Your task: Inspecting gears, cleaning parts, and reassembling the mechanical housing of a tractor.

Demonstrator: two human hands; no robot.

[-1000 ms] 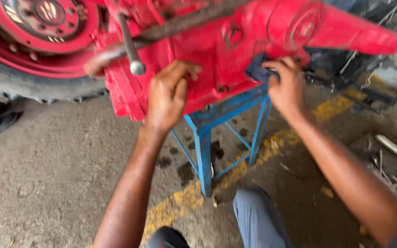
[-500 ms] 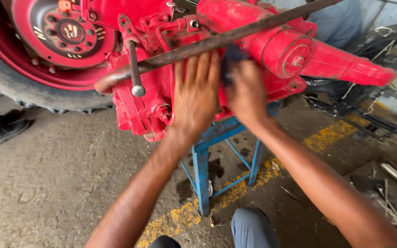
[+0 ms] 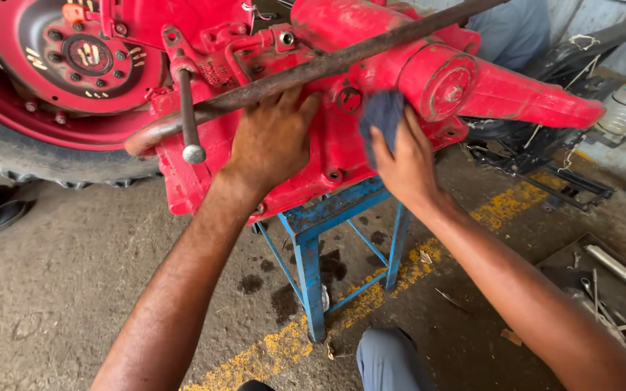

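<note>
Your right hand (image 3: 407, 163) fingers clamped on dark rag (image 3: 382, 116) against red tractor housing (image 3: 342, 156), left hand (image 3: 273, 141) fingers spread flat beside it, rusty bar (image 3: 327, 64) slanting up-right above your fingers.

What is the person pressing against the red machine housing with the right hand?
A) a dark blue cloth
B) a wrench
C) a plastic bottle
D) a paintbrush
A: the right hand holds a dark blue cloth against the red housing, while the left hand lies flat on the housing beside it, just under the rusty bar.
</note>
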